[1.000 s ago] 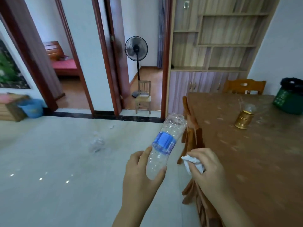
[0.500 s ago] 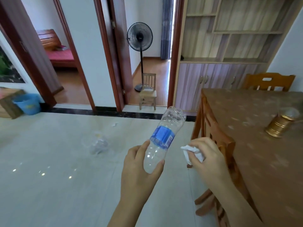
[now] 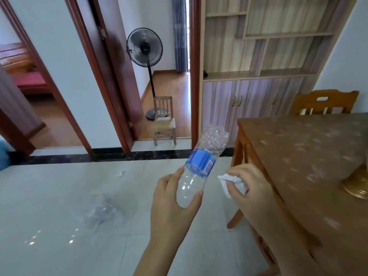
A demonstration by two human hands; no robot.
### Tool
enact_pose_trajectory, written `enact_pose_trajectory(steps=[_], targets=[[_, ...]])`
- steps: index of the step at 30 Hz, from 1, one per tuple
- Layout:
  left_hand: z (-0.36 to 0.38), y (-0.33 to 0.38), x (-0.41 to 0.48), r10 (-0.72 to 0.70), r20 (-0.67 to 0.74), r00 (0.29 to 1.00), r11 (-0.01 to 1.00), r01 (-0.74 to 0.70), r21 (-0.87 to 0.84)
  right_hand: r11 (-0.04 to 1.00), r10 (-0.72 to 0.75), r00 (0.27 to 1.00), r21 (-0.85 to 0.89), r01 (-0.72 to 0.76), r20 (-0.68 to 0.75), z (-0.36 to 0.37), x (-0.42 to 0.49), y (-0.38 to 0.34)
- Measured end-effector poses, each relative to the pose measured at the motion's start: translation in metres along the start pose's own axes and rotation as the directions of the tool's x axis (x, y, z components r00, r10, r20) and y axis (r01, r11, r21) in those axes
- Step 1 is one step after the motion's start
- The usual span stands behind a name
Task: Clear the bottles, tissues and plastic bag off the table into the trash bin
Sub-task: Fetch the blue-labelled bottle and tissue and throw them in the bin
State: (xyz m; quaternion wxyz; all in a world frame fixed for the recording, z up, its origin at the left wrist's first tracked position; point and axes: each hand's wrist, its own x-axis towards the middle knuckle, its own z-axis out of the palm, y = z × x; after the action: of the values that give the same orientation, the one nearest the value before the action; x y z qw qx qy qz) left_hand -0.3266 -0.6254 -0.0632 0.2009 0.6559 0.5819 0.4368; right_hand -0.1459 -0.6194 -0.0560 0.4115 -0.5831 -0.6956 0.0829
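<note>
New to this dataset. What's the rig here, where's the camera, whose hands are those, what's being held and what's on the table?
There is no robot. A person wears one wide-angle camera on the head, looking forward and down, so the view shows that person's own two hands. The left hand grips a crumpled clear bottle with a blue label. The right hand holds a white tissue. On the right is a wooden table, with a brass-coloured object cut off at the picture's edge. On the tiled floor lies some clear plastic, too blurred to tell what it is.
</note>
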Motion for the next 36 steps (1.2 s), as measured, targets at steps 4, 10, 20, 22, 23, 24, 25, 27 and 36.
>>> enact_pose_trajectory(steps=[4,10,20,22,23,24,25,27,36], targets=[[0.024,-0.028,0.07,-0.009,0.044,0.999,0.999,0.01,-0.041,0.99,0.005,0.992,-0.137,-0.022,-0.123,0.037,0.052,0.032],[0.032,-0.084,0.201,0.008,0.049,0.999,0.995,-0.003,-0.097,0.996,0.036,0.981,-0.076,-0.052,-0.19,0.102,0.172,0.045],[0.079,-0.128,0.396,0.145,0.12,0.982,0.983,-0.129,-0.13,0.996,0.052,0.954,-0.053,-0.071,-0.295,0.16,0.334,0.098],[0.104,-0.13,0.425,0.171,0.152,0.973,0.978,-0.149,-0.145,0.993,0.06,0.941,-0.073,-0.089,-0.332,0.164,0.357,0.122],[0.117,-0.13,0.441,0.183,0.176,0.967,0.977,-0.159,-0.143,0.992,0.055,0.934,-0.09,-0.093,-0.352,0.164,0.37,0.134],[0.131,-0.129,0.457,0.193,0.194,0.962,0.976,-0.168,-0.137,0.991,0.053,0.929,-0.099,-0.095,-0.367,0.163,0.382,0.146],[0.145,-0.128,0.474,0.203,0.213,0.956,0.975,-0.177,-0.136,0.99,0.063,0.924,-0.096,-0.106,-0.378,0.162,0.396,0.16],[0.177,-0.124,0.511,0.245,0.232,0.941,0.965,-0.215,-0.147,0.986,0.096,0.911,-0.089,-0.143,-0.401,0.159,0.424,0.19],[0.313,-0.08,0.665,0.3,0.302,0.905,0.947,-0.246,-0.205,0.967,0.172,0.878,-0.093,-0.237,-0.447,0.138,0.557,0.324]])
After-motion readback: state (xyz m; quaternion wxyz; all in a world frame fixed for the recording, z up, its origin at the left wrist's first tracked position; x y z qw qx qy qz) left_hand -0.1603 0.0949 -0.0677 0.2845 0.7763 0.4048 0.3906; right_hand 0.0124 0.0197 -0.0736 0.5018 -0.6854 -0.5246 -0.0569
